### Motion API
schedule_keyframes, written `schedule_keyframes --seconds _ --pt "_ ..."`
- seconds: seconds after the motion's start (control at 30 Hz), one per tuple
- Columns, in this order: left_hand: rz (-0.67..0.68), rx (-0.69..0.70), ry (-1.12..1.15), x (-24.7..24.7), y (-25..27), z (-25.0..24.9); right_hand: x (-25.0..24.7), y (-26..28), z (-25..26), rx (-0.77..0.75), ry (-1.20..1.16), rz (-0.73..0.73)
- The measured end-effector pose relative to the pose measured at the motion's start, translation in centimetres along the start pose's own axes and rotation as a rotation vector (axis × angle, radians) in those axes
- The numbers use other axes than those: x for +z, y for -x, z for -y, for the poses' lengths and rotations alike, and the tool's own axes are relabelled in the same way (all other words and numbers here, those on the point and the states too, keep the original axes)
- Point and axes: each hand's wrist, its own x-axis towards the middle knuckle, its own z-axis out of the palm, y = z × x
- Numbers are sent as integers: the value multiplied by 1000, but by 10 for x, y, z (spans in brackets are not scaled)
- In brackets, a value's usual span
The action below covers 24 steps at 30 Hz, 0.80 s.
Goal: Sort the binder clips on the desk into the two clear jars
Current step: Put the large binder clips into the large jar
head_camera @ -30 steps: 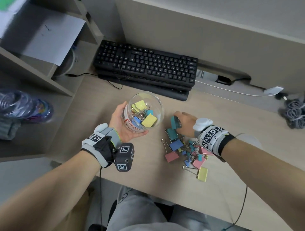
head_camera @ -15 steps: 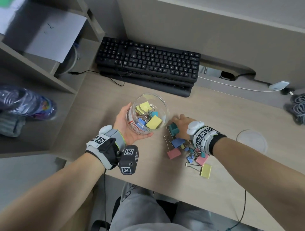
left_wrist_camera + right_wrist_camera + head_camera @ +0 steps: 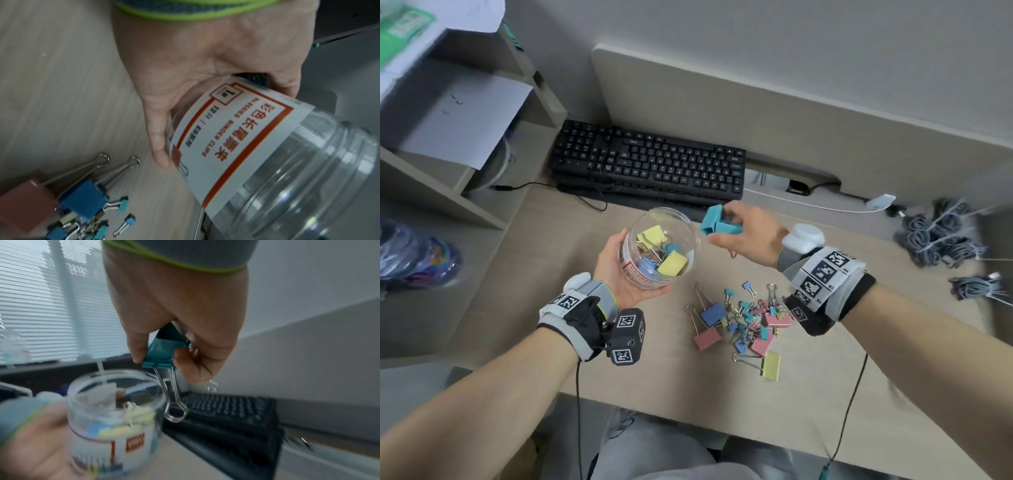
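Observation:
My left hand (image 3: 619, 270) grips a clear jar (image 3: 659, 250) above the desk, mouth tilted toward me; yellow, blue and teal large clips lie inside. Its white and orange label (image 3: 232, 141) shows in the left wrist view. My right hand (image 3: 746, 236) holds two large teal binder clips (image 3: 717, 222) just right of the jar's rim. In the right wrist view the fingers pinch a teal clip (image 3: 164, 350) with wire handles hanging over the jar (image 3: 115, 415). A pile of mixed clips (image 3: 743, 322) lies on the desk below my right wrist. No second jar shows.
A black keyboard (image 3: 650, 164) sits behind the jar. Bundled grey cables (image 3: 945, 240) lie at the right edge, with a white cable (image 3: 825, 205) along the back. Shelves with paper (image 3: 458, 116) stand at the left. The desk's front edge (image 3: 688, 418) runs near my lap.
My right hand has lifted off the pile with the teal clips and moved up and back to the jar's rim. The left hand keeps holding the jar.

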Motion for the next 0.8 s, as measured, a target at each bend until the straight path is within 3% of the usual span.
schedule_keyframes --seconds 0.1,0.2,0.3,0.47,0.57,0.8 --pt "60 18 -37 24 4 2 -26 13 31 -103 49 5" --pt "100 50 -82 47 10 8 -25 15 53 -174 311 52" --pt "98 62 -91 59 15 11 -17 14 66 -159 523 62" --pt "109 55 -87 62 19 10 -11 15 75 -126 647 51" --pt "115 55 -82 61 20 11 -10 20 77 -156 651 86" --pt "139 47 -101 58 20 11 -21 28 61 -86 308 105"
